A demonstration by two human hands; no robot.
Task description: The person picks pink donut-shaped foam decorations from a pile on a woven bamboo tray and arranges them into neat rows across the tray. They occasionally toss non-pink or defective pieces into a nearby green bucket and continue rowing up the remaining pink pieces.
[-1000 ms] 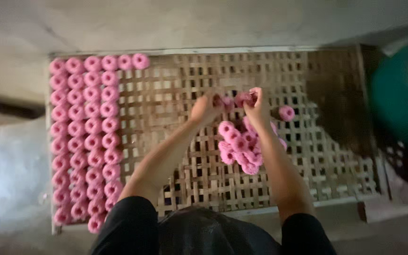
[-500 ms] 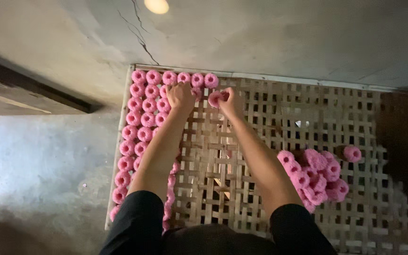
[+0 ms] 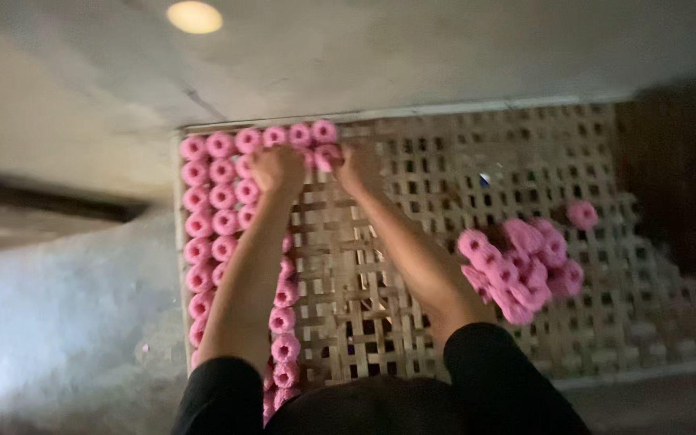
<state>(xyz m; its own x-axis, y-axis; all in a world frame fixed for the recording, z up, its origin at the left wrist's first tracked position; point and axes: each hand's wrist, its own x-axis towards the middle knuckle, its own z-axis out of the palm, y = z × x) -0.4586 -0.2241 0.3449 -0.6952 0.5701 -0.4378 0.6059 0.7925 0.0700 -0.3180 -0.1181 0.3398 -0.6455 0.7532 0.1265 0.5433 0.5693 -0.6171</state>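
Pink ring-shaped pieces (image 3: pixel 221 196) lie in neat rows along the left side and far edge of a woven bamboo tray (image 3: pixel 412 266). My left hand (image 3: pixel 278 169) rests with curled fingers on the rows near the tray's far left corner; blur hides whether it holds anything. My right hand (image 3: pixel 358 167) is just beside it, fingers closed on one pink ring (image 3: pixel 328 155) at the end of the far row. A loose pile of pink rings (image 3: pixel 521 266) sits on the tray to the right of my right forearm, with a single ring (image 3: pixel 582 214) apart from it.
The tray lies on a grey concrete floor (image 3: pixel 66 322). A cracked concrete surface (image 3: pixel 364 56) runs beyond the tray's far edge, with a bright round light spot (image 3: pixel 194 16) on it. Dark shapes stand at the far right (image 3: pixel 686 177).
Both hands moved from above the loose pile leftward to the far left corner of the tray, carrying rings to the rows. The view swung left with them.
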